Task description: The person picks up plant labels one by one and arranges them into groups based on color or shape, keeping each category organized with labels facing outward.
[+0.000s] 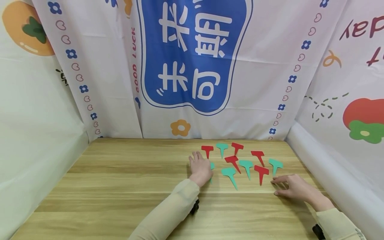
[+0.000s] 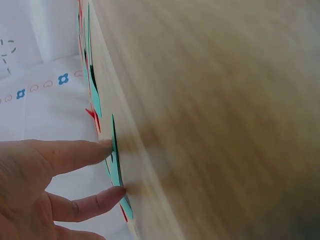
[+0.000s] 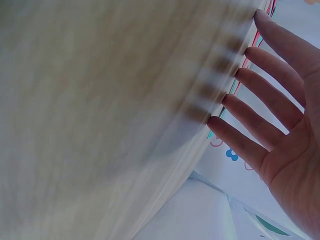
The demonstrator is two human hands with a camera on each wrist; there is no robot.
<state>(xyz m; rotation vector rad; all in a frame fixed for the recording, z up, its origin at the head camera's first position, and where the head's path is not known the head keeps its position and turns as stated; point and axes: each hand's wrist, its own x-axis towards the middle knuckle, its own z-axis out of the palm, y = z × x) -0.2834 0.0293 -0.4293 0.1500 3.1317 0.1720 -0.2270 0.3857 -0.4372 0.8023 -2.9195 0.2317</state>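
Several flat T-shaped tags, red and teal, lie scattered on the wooden table [image 1: 120,186] at the back right. My left hand [image 1: 199,166] lies flat on the table at the group's left edge. It covers most of a teal tag [image 1: 212,166], with a red tag [image 1: 207,150] just beyond its fingers. In the left wrist view two straight fingers [image 2: 75,155] touch that teal tag [image 2: 116,165]. My right hand [image 1: 288,185] rests with straight fingers on the bare wood, its tips just right of a red tag [image 1: 261,172]. The right wrist view shows its fingers [image 3: 260,110] spread, holding nothing.
White printed cloth [image 1: 192,66] hangs close behind the table and along its left and right sides. A teal tag [image 1: 229,174] and another teal tag [image 1: 275,164] lie nearest the hands. The left half of the table is bare wood.
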